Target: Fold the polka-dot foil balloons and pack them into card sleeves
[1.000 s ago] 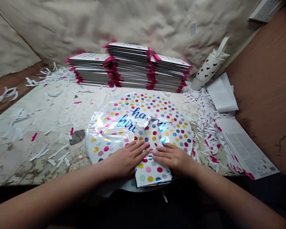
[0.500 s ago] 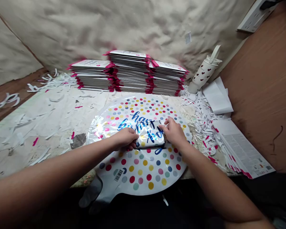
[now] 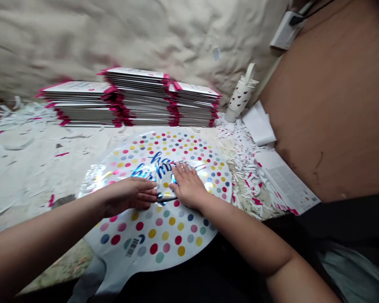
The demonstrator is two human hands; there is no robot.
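A flat round foil balloon (image 3: 164, 227) with coloured dots and blue lettering lies before me, its tail hanging over the table's front edge. On its middle rests a smaller folded foil packet (image 3: 164, 192) with the same dots and blue lettering. My right hand (image 3: 188, 185) lies flat on the packet with fingers spread, hiding its right part. At the packet's left edge is my left hand (image 3: 135, 194), fingers stretched out and loosely apart, gripping nothing; whether its fingertips touch the packet I cannot tell.
Three stacks of pink-edged cards (image 3: 139, 97) stand against the covered wall. Right of them is a white tumbler (image 3: 241, 99) with dark hearts. Paper shreds (image 3: 243, 168) and printed sheets (image 3: 287, 181) lie on the right, beside a brown panel with a power socket (image 3: 286, 33).
My right hand has gone from pinching the packet's right edge to lying flat on top. My left hand's fingers have straightened. The view has turned right.
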